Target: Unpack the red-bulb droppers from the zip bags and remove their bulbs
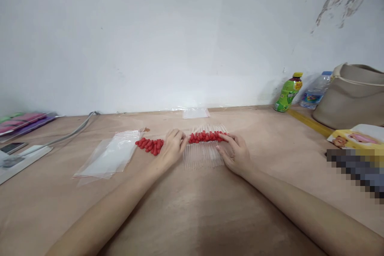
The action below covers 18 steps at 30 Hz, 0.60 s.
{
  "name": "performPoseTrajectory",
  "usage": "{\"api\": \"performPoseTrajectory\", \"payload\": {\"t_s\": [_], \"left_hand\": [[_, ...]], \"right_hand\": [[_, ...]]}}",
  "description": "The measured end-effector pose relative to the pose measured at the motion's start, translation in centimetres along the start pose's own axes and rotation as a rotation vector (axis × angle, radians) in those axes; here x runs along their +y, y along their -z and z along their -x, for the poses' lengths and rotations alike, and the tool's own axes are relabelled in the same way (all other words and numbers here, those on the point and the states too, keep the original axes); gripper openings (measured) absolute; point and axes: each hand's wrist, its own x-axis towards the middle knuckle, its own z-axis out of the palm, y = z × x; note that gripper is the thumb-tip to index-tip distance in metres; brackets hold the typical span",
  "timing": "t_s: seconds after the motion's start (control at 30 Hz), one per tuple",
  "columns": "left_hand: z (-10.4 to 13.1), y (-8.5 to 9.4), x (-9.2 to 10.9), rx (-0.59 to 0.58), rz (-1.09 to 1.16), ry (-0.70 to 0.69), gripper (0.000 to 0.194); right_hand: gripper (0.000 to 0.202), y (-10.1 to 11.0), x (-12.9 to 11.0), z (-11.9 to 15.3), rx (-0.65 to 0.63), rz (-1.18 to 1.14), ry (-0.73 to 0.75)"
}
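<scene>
Head view: your two hands rest on the wooden table, flanking a row of clear sticks with red tips. Your left hand sits at 9 o'clock of the row, fingers curled and pressed against its end; whether they pinch a stick you cannot tell. Your right hand lies at 3 o'clock, fingers flat and together over the sticks' clear shafts. The row lies at the table's middle, red tips toward 12 o'clock.

Counts: one row of sticks, too many and too fine to count. One loose heap of red pieces just left of your left hand, touching the corner of one plastic bag at 9 o'clock. One smaller clear packet at 12 o'clock, by the wall. Two bottles at 2 o'clock: one green bottle, one clear water bottle. One beige bag beside them. One yellow package at 3 o'clock.

Edges and room: bare wood lies open at 6 o'clock between your forearms, and between the row and the wall. A grey cable runs at 10 o'clock.

Hard to make out: things at the far left edge are cut off; a patch at 3 o'clock is pixelated. Your fingertips hide the row's ends.
</scene>
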Motion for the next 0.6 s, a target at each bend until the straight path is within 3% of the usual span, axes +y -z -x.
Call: {"api": "performPoseTrajectory", "payload": {"t_s": [0.1, 0.23, 0.37, 0.6], "left_hand": [[3.6, 1.2, -0.3, 0.073, 0.044, -0.231, 0.021], [6.4, 1.6, -0.5, 0.078, 0.01, -0.413, 0.012], [6.6, 1.7, 0.0, 0.12, -0.012, -0.478, 0.008], [6.0, 1.8, 0.7, 0.157, 0.012, -0.478, 0.01]], "right_hand": [[0.054, 0.4, -0.6, -0.2, -0.034, 0.019, 0.172], [0.052, 0.7, -1.4, -0.2, -0.217, 0.049, 0.436], [0.038, 0.4, -1.8, 0.1, -0.291, 0.037, 0.501], [0.018, -0.1, -2.1, 0.4, -0.272, -0.056, 0.474]]}}
